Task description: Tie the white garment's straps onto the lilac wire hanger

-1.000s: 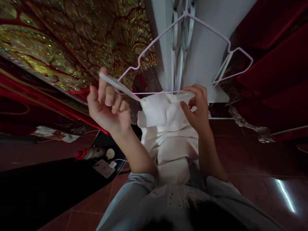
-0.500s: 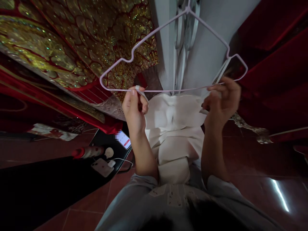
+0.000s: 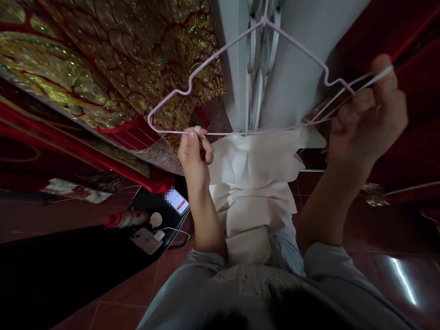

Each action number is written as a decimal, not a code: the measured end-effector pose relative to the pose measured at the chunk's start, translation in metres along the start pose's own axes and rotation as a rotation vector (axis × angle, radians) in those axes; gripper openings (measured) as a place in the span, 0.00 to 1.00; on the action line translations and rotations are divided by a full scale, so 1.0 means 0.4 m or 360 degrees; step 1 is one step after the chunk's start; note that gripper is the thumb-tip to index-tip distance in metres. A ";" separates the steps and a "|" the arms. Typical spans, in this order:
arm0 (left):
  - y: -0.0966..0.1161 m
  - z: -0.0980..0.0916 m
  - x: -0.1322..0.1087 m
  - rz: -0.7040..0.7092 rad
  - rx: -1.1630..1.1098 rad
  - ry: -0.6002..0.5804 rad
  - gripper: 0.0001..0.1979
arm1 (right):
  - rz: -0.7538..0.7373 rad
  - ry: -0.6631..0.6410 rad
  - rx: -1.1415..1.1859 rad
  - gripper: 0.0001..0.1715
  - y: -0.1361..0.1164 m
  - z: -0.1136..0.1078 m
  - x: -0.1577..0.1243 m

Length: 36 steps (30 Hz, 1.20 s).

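Note:
A lilac clothes hanger (image 3: 227,49) hangs in front of me, and a cream-white garment (image 3: 254,160) falls below its bottom bar. My left hand (image 3: 195,158) is closed in a pinch on that bar, left of centre. Around its index finger lies a narrow white band. To the right of the hanger, my right hand (image 3: 371,119) holds a thin white strap (image 3: 383,74), pulled taut past the hanger's right end and looped over a raised finger. The strap's lower attachment cannot be made out clearly.
Gold-sequinned red garments (image 3: 113,59) hang at left, dark red fabric (image 3: 405,87) at right. A grey panel stands behind the hanger. On the black table (image 3: 68,270) are a lit phone (image 3: 177,201), another phone (image 3: 146,240) and a red-capped bottle (image 3: 127,218).
My right hand has moved right and slightly up, stretching the white strap outward past the hanger's end. My left hand keeps its pinch on the bar. The hanger has shifted slightly.

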<state>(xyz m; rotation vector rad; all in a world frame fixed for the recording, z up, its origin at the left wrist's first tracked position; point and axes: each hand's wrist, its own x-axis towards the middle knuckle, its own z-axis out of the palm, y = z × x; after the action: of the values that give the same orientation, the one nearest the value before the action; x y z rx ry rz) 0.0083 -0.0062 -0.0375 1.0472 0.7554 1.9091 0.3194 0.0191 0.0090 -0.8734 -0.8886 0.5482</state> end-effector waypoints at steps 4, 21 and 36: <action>-0.008 -0.005 -0.002 0.0003 -0.0024 -0.0036 0.25 | -0.0176 0.0344 0.0008 0.17 0.038 -0.020 -0.046; -0.067 -0.144 0.044 0.0604 0.0119 0.0472 0.05 | -0.0194 -0.0411 -0.0426 0.27 0.059 0.080 -0.240; 0.035 -0.124 0.244 0.0826 0.0907 -0.0200 0.11 | -0.0060 -0.0501 -0.0444 0.28 0.066 0.076 -0.248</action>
<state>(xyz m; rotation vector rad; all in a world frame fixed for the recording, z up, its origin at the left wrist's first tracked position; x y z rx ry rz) -0.0718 0.0656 -0.0125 1.8429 1.0642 2.0668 0.2390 -0.0258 -0.0459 -1.0364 -1.2883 0.5453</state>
